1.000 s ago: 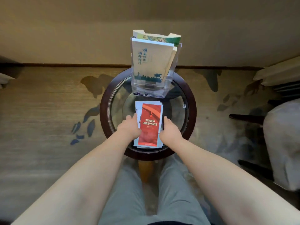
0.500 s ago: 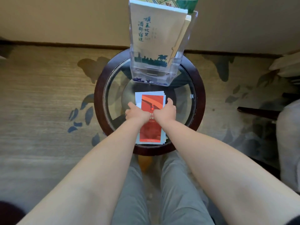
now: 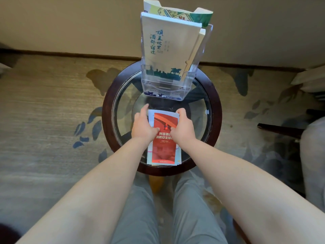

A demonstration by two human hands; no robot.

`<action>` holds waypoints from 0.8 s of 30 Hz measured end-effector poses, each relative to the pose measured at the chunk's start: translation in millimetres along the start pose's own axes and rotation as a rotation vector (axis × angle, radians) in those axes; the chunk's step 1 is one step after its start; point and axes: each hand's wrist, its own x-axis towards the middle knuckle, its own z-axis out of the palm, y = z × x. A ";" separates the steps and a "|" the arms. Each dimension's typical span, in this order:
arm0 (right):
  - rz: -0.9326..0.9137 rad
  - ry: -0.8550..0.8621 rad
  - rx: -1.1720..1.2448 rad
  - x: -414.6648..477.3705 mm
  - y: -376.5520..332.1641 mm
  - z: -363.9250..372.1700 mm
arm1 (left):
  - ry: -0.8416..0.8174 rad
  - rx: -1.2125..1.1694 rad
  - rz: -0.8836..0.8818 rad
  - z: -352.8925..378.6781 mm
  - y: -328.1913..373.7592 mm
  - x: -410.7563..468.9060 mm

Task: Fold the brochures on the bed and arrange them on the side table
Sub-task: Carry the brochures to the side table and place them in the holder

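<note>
A person sits before a small round side table [image 3: 217,120] with a dark wooden rim and a glass top. At the far side of the glass stands a clear plastic holder [image 3: 190,81], and it closes the way forward. Inside it a cream booklet [image 3: 168,48] stands upright, with a green leaflet [image 3: 179,15] behind it. A grey chair [image 3: 313,155] stands at the right, well apart from the table, and a patterned carpet [image 3: 44,111] lies all around.

The brochures [image 3: 164,150] lie in one stack on the glass, a red cover on top. The far end of the stack is near the holder but does not touch it, and the near end reaches the wooden rim on the person's side. Bare glass stays free to the left and right of the stack.

The left hand [image 3: 143,128] holds the left edge of the stack, thumb on the cover, one finger straight forward beside it. The right hand [image 3: 182,128] grips the right edge, fingers curled over the far corner.

Half a second ago both hands were close together on the middle of the cover. Now they are apart at the two sides, and the white title shows between them
</note>
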 end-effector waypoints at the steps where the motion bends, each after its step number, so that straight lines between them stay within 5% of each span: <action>1: -0.040 -0.003 -0.035 -1.5 -0.7 -2.0 | -0.002 0.101 0.047 -2.4 1.3 1.0; 7: -0.215 0.019 -0.174 -13.5 -1.5 -11.3 | -0.061 0.758 0.477 -17.2 24.6 3.6; 11: -0.223 0.078 -0.339 -24.6 -4.5 -10.3 | -0.170 0.832 0.489 -20.1 35.4 -6.7; 19: -0.523 0.055 -0.871 -36.6 -22.1 -20.0 | -0.050 0.984 0.600 -36.2 51.1 -38.9; 24: -0.544 0.084 -0.847 -56.6 -55.8 -51.0 | 0.055 1.009 0.630 -64.7 82.0 -58.1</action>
